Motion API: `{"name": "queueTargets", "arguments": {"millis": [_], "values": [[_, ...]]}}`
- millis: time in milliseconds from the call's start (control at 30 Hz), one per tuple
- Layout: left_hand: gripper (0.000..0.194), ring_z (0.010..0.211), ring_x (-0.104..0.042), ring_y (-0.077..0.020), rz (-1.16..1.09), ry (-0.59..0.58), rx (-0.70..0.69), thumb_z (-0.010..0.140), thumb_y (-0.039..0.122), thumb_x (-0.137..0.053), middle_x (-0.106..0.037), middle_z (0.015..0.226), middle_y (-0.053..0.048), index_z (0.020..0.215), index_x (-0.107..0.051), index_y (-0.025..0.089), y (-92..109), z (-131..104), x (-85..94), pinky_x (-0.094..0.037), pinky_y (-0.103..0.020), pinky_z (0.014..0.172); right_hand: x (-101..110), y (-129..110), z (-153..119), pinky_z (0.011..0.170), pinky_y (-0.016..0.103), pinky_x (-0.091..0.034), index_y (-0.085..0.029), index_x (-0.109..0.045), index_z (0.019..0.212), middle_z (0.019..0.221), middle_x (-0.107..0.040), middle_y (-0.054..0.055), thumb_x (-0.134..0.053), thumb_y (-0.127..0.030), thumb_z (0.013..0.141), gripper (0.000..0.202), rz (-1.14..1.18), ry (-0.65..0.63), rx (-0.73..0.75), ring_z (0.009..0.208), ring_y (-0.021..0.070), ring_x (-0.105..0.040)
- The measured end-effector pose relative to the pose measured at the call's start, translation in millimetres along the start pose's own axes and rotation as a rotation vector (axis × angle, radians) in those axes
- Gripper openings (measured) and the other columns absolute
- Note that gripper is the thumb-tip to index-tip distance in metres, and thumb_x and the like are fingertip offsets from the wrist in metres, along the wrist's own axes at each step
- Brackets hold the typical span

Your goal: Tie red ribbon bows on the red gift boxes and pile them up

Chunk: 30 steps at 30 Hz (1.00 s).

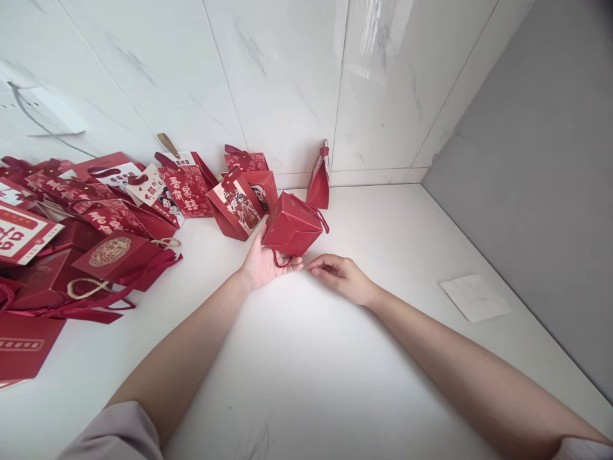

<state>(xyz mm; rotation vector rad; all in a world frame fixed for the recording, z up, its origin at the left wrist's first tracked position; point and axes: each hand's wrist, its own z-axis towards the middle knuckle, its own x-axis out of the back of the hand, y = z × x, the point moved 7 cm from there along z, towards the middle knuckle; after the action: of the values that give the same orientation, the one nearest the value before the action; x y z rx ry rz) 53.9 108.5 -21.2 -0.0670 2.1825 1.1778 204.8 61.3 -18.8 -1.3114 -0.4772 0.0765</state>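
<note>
A red gift box (293, 225) with twisted red cord handles is tilted in my left hand (265, 265). That hand lies palm up under the box, thumb at its left side and fingertips stretched out below it. One cord loop (282, 260) hangs down over the fingers; another shows on the box's right side. My right hand (345, 276) is just right of the left fingertips, apart from the box. Its fingers are loosely curled, with a small gap to the thumb and nothing visible between them. Behind the held box stand a red box with a printed picture (235, 204) and another red box (263, 186).
Many red gift boxes (112, 252) with ribbons and cords crowd the left side of the white tabletop (287, 377). A slim red box (318, 182) stands by the tiled wall (287, 76). A white paper square (475, 298) lies at right, near a grey surface (536, 191).
</note>
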Motion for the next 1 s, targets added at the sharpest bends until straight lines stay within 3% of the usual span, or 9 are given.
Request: {"name": "queueTargets", "arguments": {"millis": [667,800,900,1000], "values": [[0.083,0.078,-0.068,-0.0234,-0.006,-0.058,0.006,0.086,0.075,-0.03,-0.071,0.103,-0.022,0.12,-0.062,0.007,1,1,-0.7,-0.056,-0.041,0.084,0,2,1,0.083,0.032,-0.049,-0.019,-0.068,0.102,0.1,-0.071,0.005,-0.056,-0.037,0.092,0.024,0.009,-0.003,-0.002,0.088,0.018,-0.063],[0.079,0.079,-0.069,-0.0247,0.002,-0.017,-0.024,0.082,0.077,-0.04,-0.073,0.091,-0.017,0.11,-0.067,0.008,-1,4,6.0,-0.055,-0.042,0.086,2,0,0,0.083,0.034,-0.049,-0.02,-0.067,0.102,0.1,-0.07,0.006,-0.056,-0.042,0.092,0.027,0.059,0.033,-0.024,0.087,0.0185,-0.063],[0.056,0.095,-0.068,-0.0256,0.119,-0.07,-0.157,0.078,0.057,-0.066,-0.073,0.102,-0.013,0.112,-0.067,0.013,0,5,2.6,-0.052,-0.04,0.092,3,-5,-2,0.088,0.036,-0.048,-0.021,-0.059,0.114,0.102,-0.068,0.006,-0.056,-0.045,0.092,0.033,0.201,0.02,0.012,0.094,0.0197,-0.062],[0.055,0.108,-0.064,-0.0282,0.368,-0.08,-0.443,0.068,0.031,-0.081,-0.069,0.116,-0.011,0.117,-0.063,0.017,8,0,-6.7,-0.05,-0.042,0.094,7,-5,-2,0.088,0.038,-0.049,-0.023,-0.049,0.126,0.108,-0.065,0.006,-0.052,-0.05,0.094,0.041,0.322,0.04,0.035,0.094,0.0201,-0.064]]}}
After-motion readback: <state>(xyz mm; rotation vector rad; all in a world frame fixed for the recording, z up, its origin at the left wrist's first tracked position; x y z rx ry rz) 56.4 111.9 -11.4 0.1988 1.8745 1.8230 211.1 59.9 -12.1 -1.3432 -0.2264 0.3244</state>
